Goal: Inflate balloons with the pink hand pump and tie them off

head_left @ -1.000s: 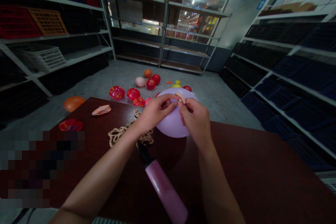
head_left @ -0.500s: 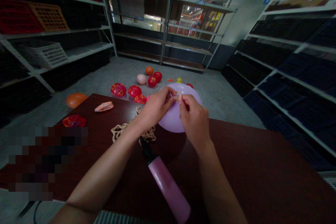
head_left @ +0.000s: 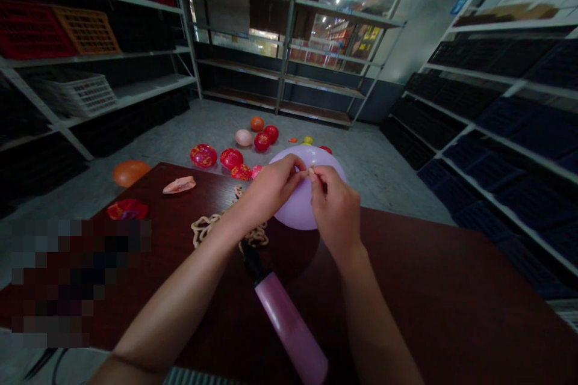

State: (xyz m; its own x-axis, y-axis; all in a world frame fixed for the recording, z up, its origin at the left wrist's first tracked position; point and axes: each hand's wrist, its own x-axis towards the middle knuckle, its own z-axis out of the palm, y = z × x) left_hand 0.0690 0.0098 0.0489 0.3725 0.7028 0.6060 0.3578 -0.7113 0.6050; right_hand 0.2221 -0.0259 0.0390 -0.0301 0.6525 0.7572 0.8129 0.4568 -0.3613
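Note:
A round lilac balloon (head_left: 295, 210) sits at the far edge of the dark table, just behind my hands. My left hand (head_left: 277, 183) is closed in a pinch on a short piece of beige cord (head_left: 311, 171). Pinched on the same cord from the other side is my right hand (head_left: 336, 195). The balloon's neck is hidden by my fingers. More beige cord (head_left: 205, 228) lies in loose coils under my left forearm. Below it rests a balloon pump (head_left: 291, 328) with a pink barrel and black nozzle end.
A flat orange-pink balloon packet (head_left: 179, 184) and a red packet (head_left: 128, 209) lie on the table's (head_left: 406, 289) left side. Several inflated balloons, including a red one (head_left: 203, 156) and an orange one (head_left: 130, 173), are on the floor beyond. Shelving racks (head_left: 284, 72) stand around.
The loop of cord that stood up between my fingertips has shrunk to a small bit. My hands stay almost in place, fingertips still close together.

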